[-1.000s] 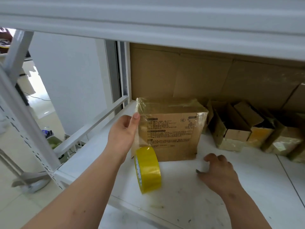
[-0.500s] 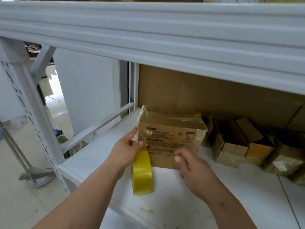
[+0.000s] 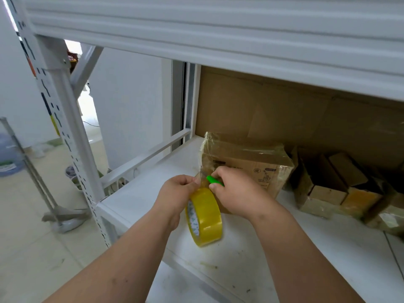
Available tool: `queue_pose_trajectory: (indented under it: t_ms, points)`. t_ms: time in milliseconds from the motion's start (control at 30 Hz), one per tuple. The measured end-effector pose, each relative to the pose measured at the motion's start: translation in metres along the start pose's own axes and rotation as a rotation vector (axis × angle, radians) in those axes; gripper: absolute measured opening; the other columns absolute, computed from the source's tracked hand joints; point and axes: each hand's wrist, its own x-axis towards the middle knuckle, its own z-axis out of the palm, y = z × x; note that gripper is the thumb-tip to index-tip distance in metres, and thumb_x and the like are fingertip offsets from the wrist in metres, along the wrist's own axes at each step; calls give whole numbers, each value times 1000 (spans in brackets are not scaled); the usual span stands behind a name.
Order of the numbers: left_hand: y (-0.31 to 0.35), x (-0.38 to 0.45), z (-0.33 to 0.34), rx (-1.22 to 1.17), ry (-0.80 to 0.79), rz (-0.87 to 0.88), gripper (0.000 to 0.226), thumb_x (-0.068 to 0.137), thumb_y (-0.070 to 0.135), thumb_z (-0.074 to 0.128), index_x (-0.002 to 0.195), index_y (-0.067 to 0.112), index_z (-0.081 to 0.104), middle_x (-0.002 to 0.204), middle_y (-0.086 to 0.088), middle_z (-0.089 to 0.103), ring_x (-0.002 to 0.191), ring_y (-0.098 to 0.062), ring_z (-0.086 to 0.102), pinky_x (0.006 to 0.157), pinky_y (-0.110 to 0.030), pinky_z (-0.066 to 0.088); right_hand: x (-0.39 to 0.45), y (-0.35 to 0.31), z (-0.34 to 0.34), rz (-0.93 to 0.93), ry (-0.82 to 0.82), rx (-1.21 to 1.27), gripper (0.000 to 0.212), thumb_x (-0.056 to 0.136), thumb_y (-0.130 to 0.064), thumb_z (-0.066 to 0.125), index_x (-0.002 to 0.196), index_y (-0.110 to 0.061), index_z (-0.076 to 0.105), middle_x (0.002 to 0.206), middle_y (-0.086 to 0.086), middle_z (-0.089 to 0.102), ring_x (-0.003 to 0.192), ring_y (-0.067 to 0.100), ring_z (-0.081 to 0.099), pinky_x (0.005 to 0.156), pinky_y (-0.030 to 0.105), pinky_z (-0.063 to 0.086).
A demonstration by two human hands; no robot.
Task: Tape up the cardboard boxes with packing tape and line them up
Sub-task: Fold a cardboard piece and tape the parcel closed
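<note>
A cardboard box [image 3: 251,167] wrapped in clear tape stands on the white shelf [image 3: 284,248]. A strip of tape runs from its left corner down to a yellow tape roll [image 3: 205,217] standing on edge in front of it. My left hand [image 3: 177,195] pinches that strip just above the roll. My right hand [image 3: 236,193] grips a small green cutter [image 3: 214,180] whose tip is at the tape strip, right beside the left fingers.
Several smaller cardboard boxes [image 3: 341,184] lie at the right of the shelf, some open. A large cardboard sheet [image 3: 273,110] lines the back. An upper shelf beam [image 3: 218,40] hangs overhead. A perforated rack post [image 3: 65,127] stands at the left, with a water jug [image 3: 8,156] on the floor.
My right hand left the shelf surface, came up to the tape strip and now holds a green cutter there. My left hand slid from the box's side to pinch the tape.
</note>
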Motion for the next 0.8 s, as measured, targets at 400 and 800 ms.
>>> queue_pose_trajectory:
  t_ms: [400, 800]
  points:
    - [-2, -2, -1, -49, -145, -36, 17, 92, 17, 66, 77, 10, 64, 78, -6, 68, 70, -10, 64, 56, -13, 49, 10, -11, -2, 4, 95, -52, 10, 95, -31, 55, 100, -23, 57, 101, 2, 62, 94, 22, 58, 75, 33, 48]
    - [-10, -6, -10, -88, -237, 122, 18, 96, 9, 57, 83, 9, 69, 92, -9, 72, 96, -28, 63, 94, -44, 49, -21, 44, 4, 125, -90, 524, 10, 95, -18, 60, 96, -28, 63, 89, -6, 69, 75, 8, 69, 78, 33, 56]
